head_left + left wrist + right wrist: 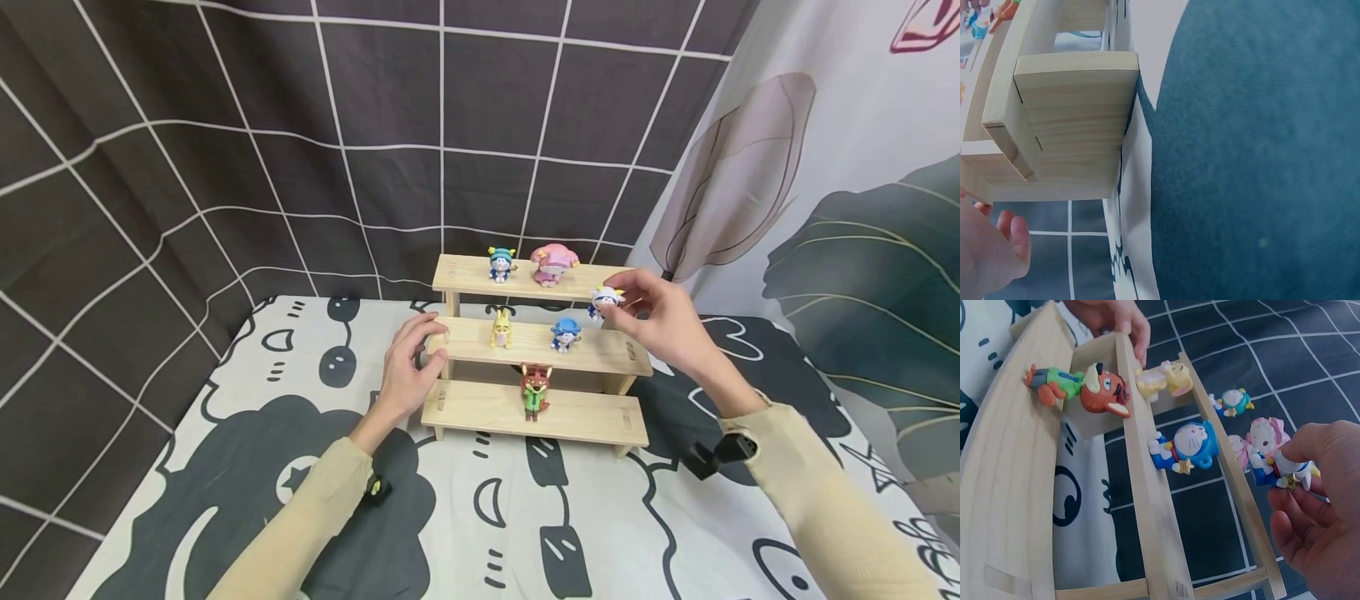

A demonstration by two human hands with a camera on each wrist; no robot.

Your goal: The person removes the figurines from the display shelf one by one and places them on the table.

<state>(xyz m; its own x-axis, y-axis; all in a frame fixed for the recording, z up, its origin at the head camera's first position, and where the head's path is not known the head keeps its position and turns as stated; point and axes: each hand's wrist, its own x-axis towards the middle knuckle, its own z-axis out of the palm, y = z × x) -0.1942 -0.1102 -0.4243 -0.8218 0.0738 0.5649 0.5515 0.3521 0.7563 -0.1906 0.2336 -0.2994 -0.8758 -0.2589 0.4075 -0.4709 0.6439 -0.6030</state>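
While the stepped wooden shelf (525, 350) is steadied at its left end by the left hand (408, 371), whose fingers are curled round the middle step's edge, a small white-and-blue figurine (603, 302) is pinched between thumb and fingertips of the right hand (660, 321), just off the top step's right end. It is judged light, rigid and smooth, with small projecting parts that could snap; the rounded body is best gripped. Five other figurines stand on the steps, the fox (535, 389) lowest.
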